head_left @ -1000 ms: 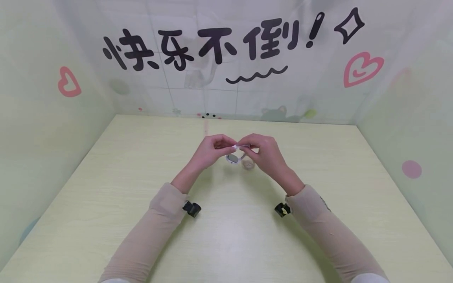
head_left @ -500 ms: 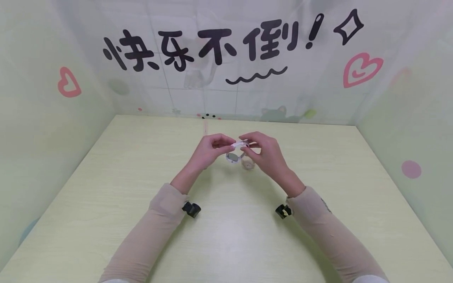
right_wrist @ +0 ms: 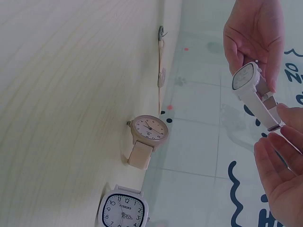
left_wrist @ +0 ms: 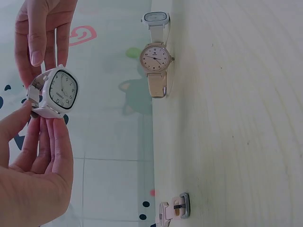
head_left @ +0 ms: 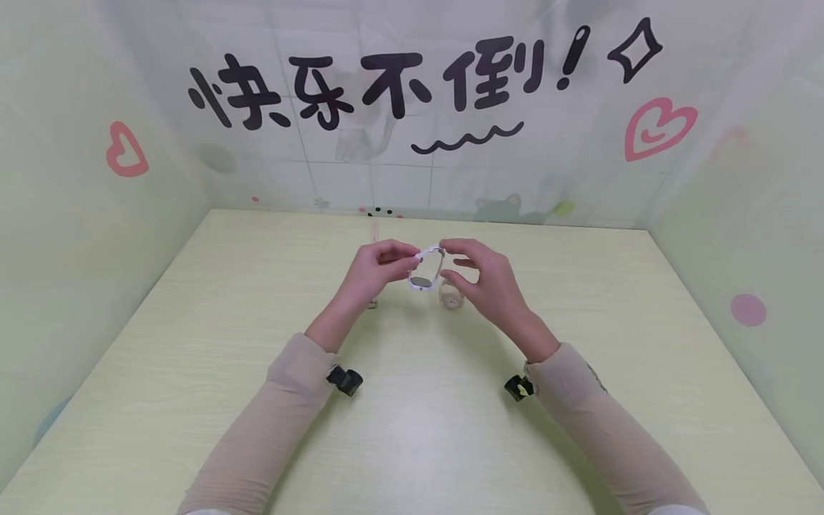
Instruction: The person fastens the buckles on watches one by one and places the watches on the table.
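Observation:
My left hand [head_left: 380, 268] holds a white wristwatch [head_left: 421, 283] by its strap, between thumb and fingers, above the table. Its squarish dial [left_wrist: 64, 90] faces the left wrist camera, and the strap curves in a loop behind it. My right hand [head_left: 486, 275] is just to the right of this loop, thumb and index finger spread apart. In the right wrist view its fingertips [right_wrist: 263, 143] lie close to the strap's end [right_wrist: 273, 126]; whether they touch it, I cannot tell.
Below the hands, a beige round watch [right_wrist: 150, 128] rests on the table [head_left: 412, 429]. Beside it lies another white square watch [right_wrist: 124, 210]. A pale pink watch [left_wrist: 164, 213] lies left of these, mostly behind my left hand. Printed curtains [head_left: 412, 179] border the table's back and sides.
The right thumb and index finger have parted from their pinch on the strap. The watch has tilted, its strap now showing as an open loop, and the left hand has shifted slightly left.

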The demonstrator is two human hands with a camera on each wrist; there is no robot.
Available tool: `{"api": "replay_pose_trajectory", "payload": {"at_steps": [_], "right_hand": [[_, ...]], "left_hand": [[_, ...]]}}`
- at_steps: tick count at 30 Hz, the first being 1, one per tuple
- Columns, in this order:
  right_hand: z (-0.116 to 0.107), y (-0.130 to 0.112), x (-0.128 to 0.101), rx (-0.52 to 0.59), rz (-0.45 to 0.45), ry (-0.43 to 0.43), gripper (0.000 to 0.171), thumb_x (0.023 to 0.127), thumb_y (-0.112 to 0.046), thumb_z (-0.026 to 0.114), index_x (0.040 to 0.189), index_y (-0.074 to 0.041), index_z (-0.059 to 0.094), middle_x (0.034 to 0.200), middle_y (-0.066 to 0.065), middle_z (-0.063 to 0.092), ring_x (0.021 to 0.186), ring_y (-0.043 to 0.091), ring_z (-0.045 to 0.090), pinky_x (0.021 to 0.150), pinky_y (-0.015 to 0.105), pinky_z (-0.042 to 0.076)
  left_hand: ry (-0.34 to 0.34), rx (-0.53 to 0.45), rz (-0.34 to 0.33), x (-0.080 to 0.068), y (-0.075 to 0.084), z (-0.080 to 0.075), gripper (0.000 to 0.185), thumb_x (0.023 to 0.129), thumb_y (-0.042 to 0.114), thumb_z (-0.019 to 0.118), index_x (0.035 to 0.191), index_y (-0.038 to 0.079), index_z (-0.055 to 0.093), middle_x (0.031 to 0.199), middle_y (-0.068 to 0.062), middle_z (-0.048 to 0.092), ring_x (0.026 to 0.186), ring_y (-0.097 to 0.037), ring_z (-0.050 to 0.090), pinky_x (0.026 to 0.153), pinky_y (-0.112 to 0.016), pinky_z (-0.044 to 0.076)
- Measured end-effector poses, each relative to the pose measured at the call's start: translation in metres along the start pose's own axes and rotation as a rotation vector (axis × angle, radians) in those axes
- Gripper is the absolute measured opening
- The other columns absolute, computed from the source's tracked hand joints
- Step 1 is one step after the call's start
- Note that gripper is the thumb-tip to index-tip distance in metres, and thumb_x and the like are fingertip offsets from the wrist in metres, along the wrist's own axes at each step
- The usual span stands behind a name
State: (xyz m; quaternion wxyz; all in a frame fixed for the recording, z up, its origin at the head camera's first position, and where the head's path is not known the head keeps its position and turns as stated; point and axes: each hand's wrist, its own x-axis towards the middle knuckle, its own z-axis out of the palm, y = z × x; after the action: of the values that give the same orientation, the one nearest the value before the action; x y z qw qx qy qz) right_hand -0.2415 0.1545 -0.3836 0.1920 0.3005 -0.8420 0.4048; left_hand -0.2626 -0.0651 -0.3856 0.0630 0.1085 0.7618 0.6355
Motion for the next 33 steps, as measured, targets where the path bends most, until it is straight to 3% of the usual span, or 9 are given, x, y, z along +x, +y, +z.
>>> {"api": "replay_pose_trajectory", "payload": {"at_steps": [3,11,21,33], "right_hand": [[0.0005,0.0007,-0.0002,0.008,-0.020,-0.001,0.047,0.085,-0.004,0.077,0.129,-0.001,0.062,0.128,0.014,0.067,0.120,0.027,0.064,0.095,0.034,0.058],[0.0020,0.0024,-0.0002,0.071,-0.072,-0.024,0.056,0.083,-0.005,0.080,0.135,-0.001,0.058,0.135,0.014,0.064,0.125,0.027,0.061,0.097,0.034,0.057],[0.0029,0.0008,-0.0010,0.098,-0.062,-0.066,0.065,0.082,-0.005,0.080,0.141,0.000,0.052,0.141,0.015,0.058,0.130,0.028,0.057,0.101,0.035,0.054],[0.0040,0.0031,-0.0005,0.105,-0.089,-0.048,0.064,0.081,-0.001,0.080,0.139,0.003,0.053,0.140,0.018,0.058,0.130,0.031,0.057,0.104,0.035,0.052]], "left_hand": [[0.004,-0.040,-0.019,-0.0003,0.0007,-0.0014,0.026,0.095,0.015,0.068,0.117,0.002,0.067,0.116,-0.017,0.071,0.111,-0.034,0.066,0.090,-0.030,0.059],[0.018,-0.125,-0.076,-0.0002,0.0010,-0.0033,0.027,0.096,0.015,0.067,0.120,0.001,0.066,0.118,-0.015,0.070,0.099,-0.012,0.069,0.093,-0.031,0.058],[0.024,-0.195,-0.121,-0.0005,0.0014,-0.0018,0.028,0.095,0.016,0.068,0.120,0.001,0.066,0.106,-0.004,0.072,0.096,-0.011,0.069,0.090,-0.031,0.059],[0.006,-0.228,-0.116,0.0009,-0.0010,0.0008,0.029,0.097,0.015,0.066,0.121,-0.001,0.064,0.112,-0.009,0.071,0.096,-0.011,0.069,0.088,-0.029,0.060]]}}
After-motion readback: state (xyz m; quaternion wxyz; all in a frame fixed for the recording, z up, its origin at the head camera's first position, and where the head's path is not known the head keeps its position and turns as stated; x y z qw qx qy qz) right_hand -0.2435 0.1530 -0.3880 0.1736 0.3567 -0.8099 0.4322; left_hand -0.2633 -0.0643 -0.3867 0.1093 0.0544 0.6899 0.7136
